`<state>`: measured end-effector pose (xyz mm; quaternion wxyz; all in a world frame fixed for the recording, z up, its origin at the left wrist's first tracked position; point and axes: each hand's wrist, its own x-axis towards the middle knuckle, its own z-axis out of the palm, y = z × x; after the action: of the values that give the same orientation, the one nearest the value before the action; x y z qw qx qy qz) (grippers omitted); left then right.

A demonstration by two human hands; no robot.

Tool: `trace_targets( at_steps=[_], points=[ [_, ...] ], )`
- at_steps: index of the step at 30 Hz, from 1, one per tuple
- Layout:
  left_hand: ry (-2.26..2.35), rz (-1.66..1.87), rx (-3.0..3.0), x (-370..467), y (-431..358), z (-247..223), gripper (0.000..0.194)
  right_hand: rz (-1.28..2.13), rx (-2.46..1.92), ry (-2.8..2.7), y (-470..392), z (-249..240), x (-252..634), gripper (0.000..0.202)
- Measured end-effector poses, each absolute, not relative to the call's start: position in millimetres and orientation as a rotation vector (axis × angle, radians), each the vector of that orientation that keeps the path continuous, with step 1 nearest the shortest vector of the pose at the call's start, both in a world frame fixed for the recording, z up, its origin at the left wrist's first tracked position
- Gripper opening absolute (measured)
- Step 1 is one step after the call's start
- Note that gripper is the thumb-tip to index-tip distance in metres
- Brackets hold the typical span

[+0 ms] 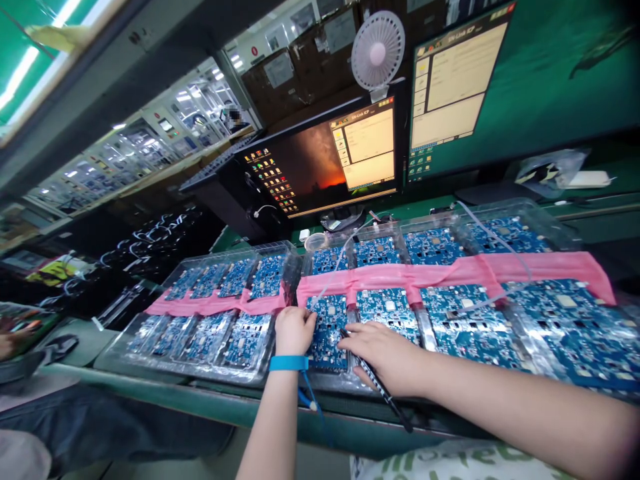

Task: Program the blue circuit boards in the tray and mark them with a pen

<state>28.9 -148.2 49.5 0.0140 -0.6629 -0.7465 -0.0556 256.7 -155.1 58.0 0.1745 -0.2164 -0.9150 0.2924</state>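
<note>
Two clear plastic trays (187, 369) hold blue circuit boards (327, 339) in two rows, with a pink strip (380, 275) lying across each tray. My left hand (294, 331), a blue band round its wrist, rests at the left edge of the right tray with its fingers curled beside a board; what they hold, if anything, is hidden. Over the same board, my right hand (383, 353) holds a dark pen-like tool (383, 389) with pale marks, which slants down towards the bench edge. A thin pale cable (336, 267) runs over the right tray.
Behind the trays stand two monitors (320, 167) and a small white fan (378, 50). Black items with white cables (145, 247) are piled at the left. The green bench edge (210, 400) runs in front. Part of another person's hand (7, 343) shows at far left.
</note>
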Motion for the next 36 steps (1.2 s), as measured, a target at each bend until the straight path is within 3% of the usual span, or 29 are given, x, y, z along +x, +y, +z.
trace_targets(
  at_steps=[22,29,36],
  points=[
    [-2.311,-0.022,-2.088,36.9,-149.1,55.7,0.023,0.853,-0.616,-2.605,-154.8,58.7,258.1,0.039],
    [-2.256,0.004,-2.12,36.3,-149.9,58.5,0.024,0.523,-0.492,-2.737,-156.1,60.0,237.5,0.034],
    [-2.211,0.063,-2.104,42.6,-151.4,62.3,0.022,0.401,-0.541,-2.814,-153.2,55.3,216.1,0.032]
  ],
)
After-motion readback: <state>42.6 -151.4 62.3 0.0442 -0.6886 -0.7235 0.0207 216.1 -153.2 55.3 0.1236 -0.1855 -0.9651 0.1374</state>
